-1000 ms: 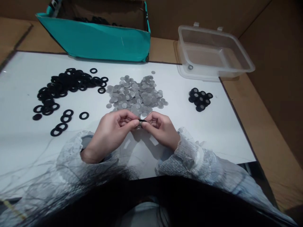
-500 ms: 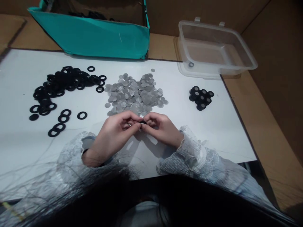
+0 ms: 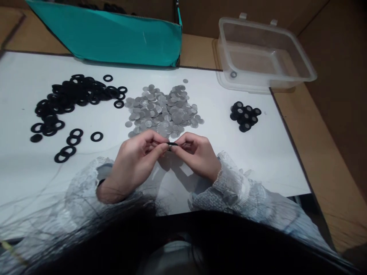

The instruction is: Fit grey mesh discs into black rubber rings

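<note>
A black ring [image 3: 172, 144] is pinched edge-on between the fingertips of my left hand [image 3: 140, 160] and my right hand [image 3: 197, 154]. Both hands are closed on it, one from each side, above the white board; fingers cover most of the ring. Just beyond my fingertips spreads a heap of thin silver discs [image 3: 163, 110]. To the left lies a pile of black rings [image 3: 76, 93], with several loose rings [image 3: 96, 136] nearer me. On the right sits a small stack of black rings with grey discs in their centres [image 3: 246, 115].
A teal box [image 3: 120, 42] with black pieces inside stands at the back left. At the back right a clear plastic container [image 3: 266, 76] rests, with one small ring-shaped piece [image 3: 233, 74] showing near its left corner. Brown cardboard walls [image 3: 338, 65] close in the back and right.
Both hands still hold the black ring, which now shows more between the fingertips, as the fingers sit slightly farther apart. The whole view has shifted a little.
</note>
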Tool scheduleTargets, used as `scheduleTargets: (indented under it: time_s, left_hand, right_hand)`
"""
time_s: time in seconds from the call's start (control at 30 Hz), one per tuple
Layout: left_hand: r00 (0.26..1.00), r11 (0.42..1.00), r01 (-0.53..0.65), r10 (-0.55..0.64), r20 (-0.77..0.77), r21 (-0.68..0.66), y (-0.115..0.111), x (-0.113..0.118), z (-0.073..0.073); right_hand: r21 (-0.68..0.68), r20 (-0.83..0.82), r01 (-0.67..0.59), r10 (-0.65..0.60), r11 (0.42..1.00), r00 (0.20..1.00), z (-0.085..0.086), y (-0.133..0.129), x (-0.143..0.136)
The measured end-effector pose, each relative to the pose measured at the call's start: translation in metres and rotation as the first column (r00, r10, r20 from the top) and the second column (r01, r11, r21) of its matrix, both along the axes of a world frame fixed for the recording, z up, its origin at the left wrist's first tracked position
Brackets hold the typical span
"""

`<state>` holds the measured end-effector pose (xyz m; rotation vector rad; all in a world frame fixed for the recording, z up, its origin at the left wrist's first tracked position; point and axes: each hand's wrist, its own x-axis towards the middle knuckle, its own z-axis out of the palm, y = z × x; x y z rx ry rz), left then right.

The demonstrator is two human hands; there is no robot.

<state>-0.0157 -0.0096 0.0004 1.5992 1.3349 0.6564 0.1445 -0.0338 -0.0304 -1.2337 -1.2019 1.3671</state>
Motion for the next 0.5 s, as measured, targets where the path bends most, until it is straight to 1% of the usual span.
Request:
scheduleTargets:
  time_s: [0.1,0.2,0.27,0.4,0.5]
  left_hand:
    - [1.0,1.0,-0.002,0.002,-0.005,0.02,-0.0013,0.0012,0.0013]
    - [0.999,0.999,0.013,-0.015,0.041,0.044,-0.0036,0.0029,-0.0011]
    - [0.998,0.998,0.029,-0.033,0.057,0.061,-0.005,0.0033,-0.0031]
    - [0.999,0.997,0.028,-0.03,0.027,0.069,-0.0056,0.0024,-0.0042]
    - [0.999,0.999,0.007,-0.008,0.045,0.031,-0.0035,0.0018,-0.0032]
  right_hand:
    - [-0.001,-0.031,0.028,-0.028,1.0,0.999,0.0002,0.0,-0.001]
    - [0.005,-0.047,0.037,-0.036,0.999,0.998,-0.0017,0.0008,-0.0008]
    - [0.007,-0.041,0.014,-0.014,1.0,0.999,-0.0032,0.0016,0.0002]
    - [0.029,0.01,-0.071,0.071,0.997,0.997,-0.0053,0.0025,0.0028]
    - [0.06,0.042,-0.075,0.072,0.995,0.996,-0.0044,0.0023,0.0042]
